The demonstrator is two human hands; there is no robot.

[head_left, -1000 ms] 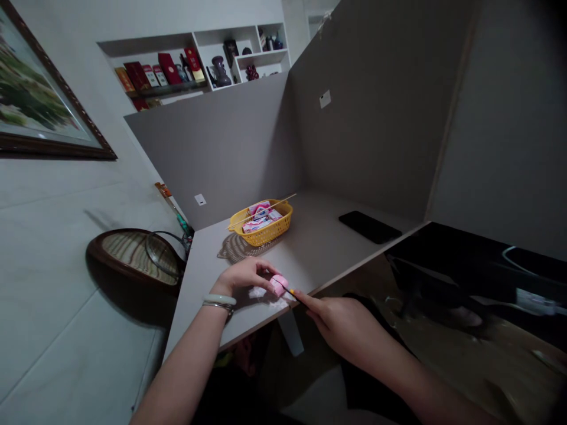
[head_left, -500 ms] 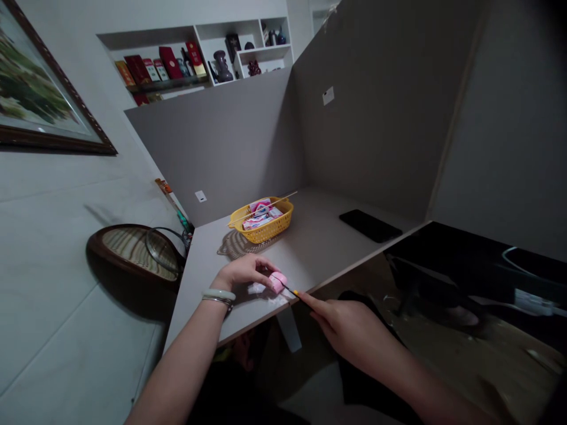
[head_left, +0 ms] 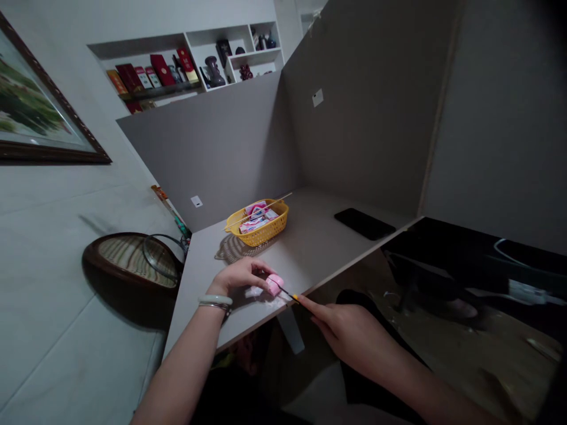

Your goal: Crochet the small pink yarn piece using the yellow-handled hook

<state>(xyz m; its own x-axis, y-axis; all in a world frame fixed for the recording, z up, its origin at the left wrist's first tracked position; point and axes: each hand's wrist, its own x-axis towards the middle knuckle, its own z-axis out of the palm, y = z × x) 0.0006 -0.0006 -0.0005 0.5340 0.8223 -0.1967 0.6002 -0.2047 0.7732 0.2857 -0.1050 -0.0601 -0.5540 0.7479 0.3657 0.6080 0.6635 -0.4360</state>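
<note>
Head view: half-curled left hand (head_left: 241, 275) is pinching a pink block (head_left: 275, 284) near the tabletop (head_left: 310, 254) edge; closed right hand (head_left: 343, 324) is holding a thin tool (head_left: 289, 294) against it, apparently carving, probably needing steady bracing next.

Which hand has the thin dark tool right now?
The right hand: it grips the thin dark tool, and its wrist is bare. The left hand, with bangles at the wrist, holds the pink block.
</note>
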